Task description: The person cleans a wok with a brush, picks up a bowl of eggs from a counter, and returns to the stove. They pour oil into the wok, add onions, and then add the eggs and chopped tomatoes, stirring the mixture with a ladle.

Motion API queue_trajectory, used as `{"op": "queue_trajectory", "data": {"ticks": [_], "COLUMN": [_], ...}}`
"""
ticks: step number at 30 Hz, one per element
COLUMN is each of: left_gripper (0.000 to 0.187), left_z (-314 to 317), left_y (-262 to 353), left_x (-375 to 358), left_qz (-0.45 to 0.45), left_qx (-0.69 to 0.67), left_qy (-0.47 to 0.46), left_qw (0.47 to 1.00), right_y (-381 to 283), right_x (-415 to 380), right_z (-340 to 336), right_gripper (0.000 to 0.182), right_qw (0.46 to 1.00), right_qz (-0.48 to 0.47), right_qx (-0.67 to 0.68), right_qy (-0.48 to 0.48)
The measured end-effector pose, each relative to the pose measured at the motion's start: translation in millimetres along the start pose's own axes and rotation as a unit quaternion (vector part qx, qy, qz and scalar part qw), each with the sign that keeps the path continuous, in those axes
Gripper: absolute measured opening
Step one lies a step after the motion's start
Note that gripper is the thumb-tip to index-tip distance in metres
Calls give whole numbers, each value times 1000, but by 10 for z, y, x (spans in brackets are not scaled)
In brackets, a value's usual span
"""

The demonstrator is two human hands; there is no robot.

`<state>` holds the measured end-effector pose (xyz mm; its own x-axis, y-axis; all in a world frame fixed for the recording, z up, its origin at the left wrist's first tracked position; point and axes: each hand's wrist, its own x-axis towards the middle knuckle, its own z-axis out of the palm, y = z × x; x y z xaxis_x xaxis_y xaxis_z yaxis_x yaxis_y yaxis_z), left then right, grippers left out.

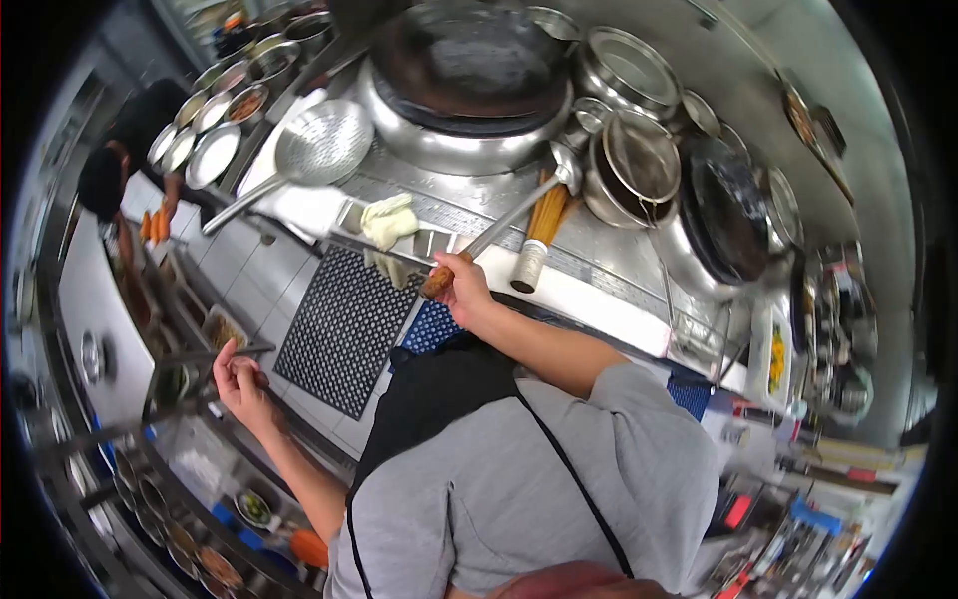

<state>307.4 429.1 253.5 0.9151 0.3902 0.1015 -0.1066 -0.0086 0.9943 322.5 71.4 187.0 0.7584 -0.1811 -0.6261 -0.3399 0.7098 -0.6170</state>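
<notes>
My right hand [463, 290] is closed round the brown wooden grip of a long metal ladle [511, 212]. The ladle slants up to the right over the steel stove top, with its bowl near a stack of steel pots. Beside it lies a bamboo wok brush [544, 230] with a pale wrapped handle. My left hand [242, 384] is held out at the left, away from the stove, near a side counter. One of its fingers is stretched and the others are loosely bent; I see nothing in it.
A large perforated strainer [324, 142] and a crumpled pale cloth [389, 221] lie along the stove edge. Dark woks [469, 60] sit on steel rings. Several ingredient bowls [213, 155] stand upper left. Another person's hand [172, 190] is near carrots [156, 226]. A black mat [344, 329] covers some floor.
</notes>
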Motion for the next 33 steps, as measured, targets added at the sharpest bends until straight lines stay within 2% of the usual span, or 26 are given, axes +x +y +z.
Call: {"op": "queue_trajectory", "data": {"ticks": [2,5,7,8,10,14,15,16,17,19,23,26,30,33], "left_gripper": [28,26,28,29,30,27,23,22,21,16,16,17,17,17], "left_z": [203,612,884,1041,1476,2166,2282,2416,2494,2559,2457,2329,2369,2381], "left_y": [2,-21,-193,-244,-158,-98,-48,-63,-94,-23,47,-97,-149,-159], "left_x": [282,558,668,730,648,468,401,297,277,203,253,569,1092,1512], "left_qz": [-13,-26,-28,-24,-76,-56,-44,-42,-38,-41,-44,-18,-6,-25], "left_qx": [-2,1,-3,-4,-25,16,8,11,17,41,49,32,-1,-20], "left_qy": [-45,-108,-176,-204,-253,-359,-372,-369,-374,-373,-352,-318,-272,-300], "left_qw": [999,994,984,979,964,931,927,929,927,926,933,947,962,954], "right_y": [-160,-353,-401,-411,-439,-606,-700,-1087,-1253,-1729,-2286,-2667,-3275,-3821], "right_x": [-204,-636,-785,-850,-893,-801,-692,-688,-535,-479,-370,-319,-262,64], "right_z": [120,204,221,190,68,-323,-446,-494,-589,-743,-779,-463,439,1327], "right_gripper": [23,16,13,12,13,11,12,21,24,21,21,20,25,19], "right_qw": [992,984,981,979,976,957,934,974,975,933,910,884,828,825], "right_qz": [-103,-129,-146,-155,-170,-216,-245,-167,-201,-309,-351,-389,-436,-434], "right_qx": [68,119,113,105,43,-64,-120,-111,-92,-173,-220,-260,-351,-361], "right_qy": [-15,-20,-60,-85,-126,-181,-229,-104,3,66,29,1,0,-15]}}
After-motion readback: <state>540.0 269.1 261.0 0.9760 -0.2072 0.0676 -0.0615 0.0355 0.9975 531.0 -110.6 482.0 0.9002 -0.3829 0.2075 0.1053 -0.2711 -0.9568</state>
